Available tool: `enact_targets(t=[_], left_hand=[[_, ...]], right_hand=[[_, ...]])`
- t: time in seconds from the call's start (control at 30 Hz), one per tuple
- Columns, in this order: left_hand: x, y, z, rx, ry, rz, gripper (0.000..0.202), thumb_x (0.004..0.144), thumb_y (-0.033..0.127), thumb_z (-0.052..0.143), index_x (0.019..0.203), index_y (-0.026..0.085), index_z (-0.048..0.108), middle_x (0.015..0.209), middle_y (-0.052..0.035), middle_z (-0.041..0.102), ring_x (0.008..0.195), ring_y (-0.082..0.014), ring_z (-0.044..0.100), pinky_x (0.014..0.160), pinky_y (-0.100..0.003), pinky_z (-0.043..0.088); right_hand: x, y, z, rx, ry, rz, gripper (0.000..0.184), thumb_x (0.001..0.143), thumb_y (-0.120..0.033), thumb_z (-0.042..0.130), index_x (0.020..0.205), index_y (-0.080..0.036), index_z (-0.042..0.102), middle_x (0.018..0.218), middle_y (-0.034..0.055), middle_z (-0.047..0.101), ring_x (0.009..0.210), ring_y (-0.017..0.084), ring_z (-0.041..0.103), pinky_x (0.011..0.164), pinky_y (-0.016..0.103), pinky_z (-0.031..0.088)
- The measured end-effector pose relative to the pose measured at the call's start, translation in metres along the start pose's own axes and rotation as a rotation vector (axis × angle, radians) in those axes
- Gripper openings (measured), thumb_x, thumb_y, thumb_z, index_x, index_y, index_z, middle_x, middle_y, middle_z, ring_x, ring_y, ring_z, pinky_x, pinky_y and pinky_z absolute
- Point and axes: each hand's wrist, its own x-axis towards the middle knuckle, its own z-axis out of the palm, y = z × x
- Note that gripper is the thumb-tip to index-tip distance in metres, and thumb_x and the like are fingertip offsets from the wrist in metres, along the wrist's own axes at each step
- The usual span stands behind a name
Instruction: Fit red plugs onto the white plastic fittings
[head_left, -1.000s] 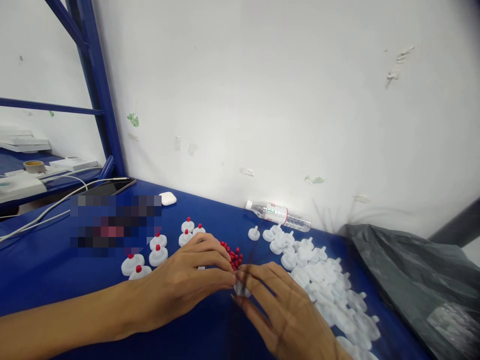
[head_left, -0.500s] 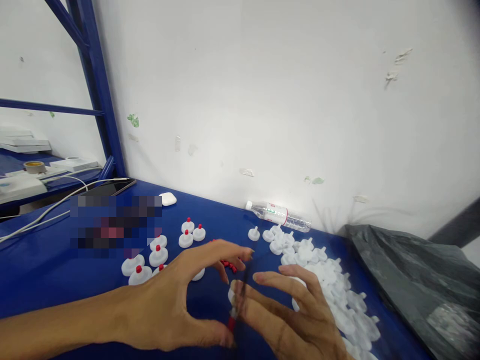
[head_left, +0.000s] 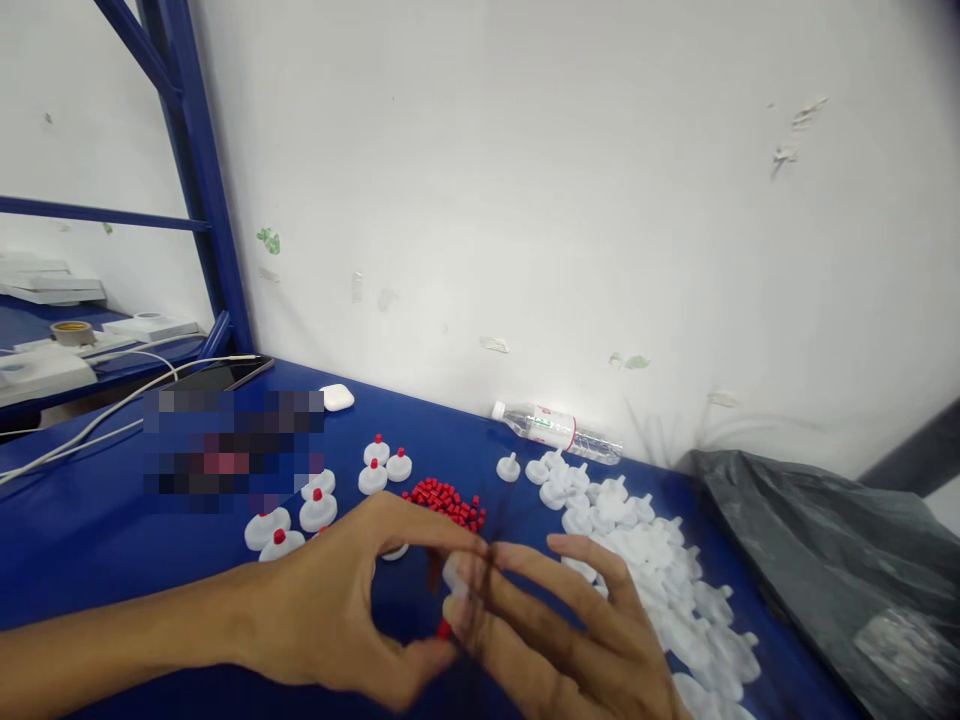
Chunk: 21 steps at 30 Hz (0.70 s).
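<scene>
My right hand [head_left: 577,620] grips a white spouted lid [head_left: 452,575] between thumb and fingers, its spout turned toward me. At the spout's end is a small red cap [head_left: 444,629], with the thumb of my left hand [head_left: 337,600] against it. The left forefinger curves over to the far side of the lid and meets my right fingertips. My fingers partly hide both pieces. Behind the hands lies a heap of loose red caps [head_left: 444,497]. White lids with red tips [head_left: 318,510] stand to the left, and a pile of bare white lids [head_left: 645,560] spreads out on the right.
A clear plastic bottle [head_left: 555,428] lies against the wall. Dark plastic bag [head_left: 817,540] material covers the right side of the blue table [head_left: 427,415]. At the back left are a white case [head_left: 337,398], a phone [head_left: 217,376], white cables and a blue metal frame [head_left: 202,180].
My left thumb and forefinger have closed in around the lid and red cap. Both hands have come together, and the heap of red caps shows more fully.
</scene>
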Motion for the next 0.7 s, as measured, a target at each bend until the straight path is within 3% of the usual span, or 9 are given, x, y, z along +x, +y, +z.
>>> enact_targets(t=[0.1, 0.2, 0.27, 0.33, 0.4, 0.47, 0.6, 0.7], left_hand=[[0.011, -0.003, -0.015, -0.032, 0.125, -0.134, 0.044, 0.092, 0.036, 0.085, 0.134, 0.033, 0.072, 0.100, 0.0020, 0.085, 0.082, -0.0202, 0.080, 0.075, -0.029, 0.068], [0.021, -0.018, -0.036, 0.308, 0.385, -0.194, 0.023, 0.109, 0.050, 0.068, 0.116, 0.030, 0.077, 0.119, -0.0041, 0.078, 0.069, -0.0149, 0.072, 0.068, -0.032, 0.064], [0.025, -0.033, -0.051, 0.513, 0.483, -0.189, 0.037, 0.111, 0.056, 0.061, 0.102, 0.026, 0.079, 0.144, -0.0098, 0.068, 0.072, -0.0152, 0.071, 0.066, -0.035, 0.060], [0.026, -0.049, -0.066, 0.853, 0.457, -0.157, 0.048, 0.117, 0.057, 0.046, 0.107, 0.025, 0.080, 0.143, -0.0128, 0.065, 0.085, -0.0218, 0.073, 0.076, -0.040, 0.062], [0.026, -0.064, -0.080, 0.981, 0.408, -0.176, 0.046, 0.117, 0.050, 0.046, 0.108, 0.023, 0.082, 0.134, -0.0166, 0.068, 0.102, -0.0333, 0.071, 0.088, -0.050, 0.061], [0.024, -0.077, -0.091, 1.033, 0.349, -0.232, 0.039, 0.114, 0.042, 0.050, 0.104, 0.022, 0.082, 0.117, -0.0177, 0.072, 0.103, -0.0391, 0.070, 0.087, -0.053, 0.060], [0.015, -0.104, -0.102, 1.092, 0.215, -0.414, 0.031, 0.111, 0.028, 0.059, 0.085, 0.021, 0.075, 0.083, -0.0092, 0.070, 0.075, -0.0311, 0.071, 0.067, -0.042, 0.055], [0.006, -0.123, -0.102, 1.107, 0.126, -0.526, 0.023, 0.109, 0.033, 0.073, 0.091, 0.020, 0.073, 0.085, -0.0006, 0.071, 0.071, -0.0203, 0.070, 0.067, -0.035, 0.060]], right_hand=[[0.009, 0.007, -0.005, 0.006, 0.024, 0.010, 0.026, 0.116, -0.017, 0.053, 0.122, -0.031, 0.074, 0.126, -0.0069, 0.087, 0.106, 0.010, 0.084, 0.116, 0.029, 0.054], [0.011, 0.011, -0.006, 0.055, -0.029, 0.083, 0.029, 0.111, -0.013, 0.054, 0.127, -0.027, 0.073, 0.127, -0.0039, 0.088, 0.110, 0.014, 0.084, 0.104, 0.036, 0.061], [0.009, 0.012, -0.005, 0.074, -0.076, 0.121, 0.033, 0.108, -0.011, 0.054, 0.130, -0.027, 0.073, 0.126, -0.0035, 0.088, 0.110, 0.016, 0.084, 0.102, 0.039, 0.063], [0.008, 0.011, -0.002, 0.075, -0.126, 0.125, 0.035, 0.106, -0.010, 0.053, 0.129, -0.027, 0.073, 0.124, -0.0033, 0.088, 0.107, 0.016, 0.084, 0.100, 0.040, 0.064], [0.007, 0.011, 0.000, 0.075, -0.150, 0.125, 0.035, 0.105, -0.009, 0.052, 0.127, -0.026, 0.074, 0.121, -0.0023, 0.088, 0.105, 0.017, 0.084, 0.099, 0.041, 0.065], [0.008, 0.012, 0.001, 0.083, -0.160, 0.131, 0.034, 0.104, -0.009, 0.052, 0.125, -0.026, 0.074, 0.118, -0.0016, 0.088, 0.105, 0.017, 0.084, 0.100, 0.041, 0.065], [0.005, 0.014, 0.003, 0.099, -0.182, 0.143, 0.033, 0.104, -0.009, 0.053, 0.122, -0.026, 0.075, 0.116, -0.0014, 0.087, 0.106, 0.017, 0.083, 0.106, 0.041, 0.060], [0.003, 0.015, 0.005, 0.109, -0.206, 0.149, 0.032, 0.105, -0.009, 0.052, 0.121, -0.026, 0.074, 0.116, -0.0012, 0.086, 0.105, 0.017, 0.083, 0.108, 0.041, 0.056]])
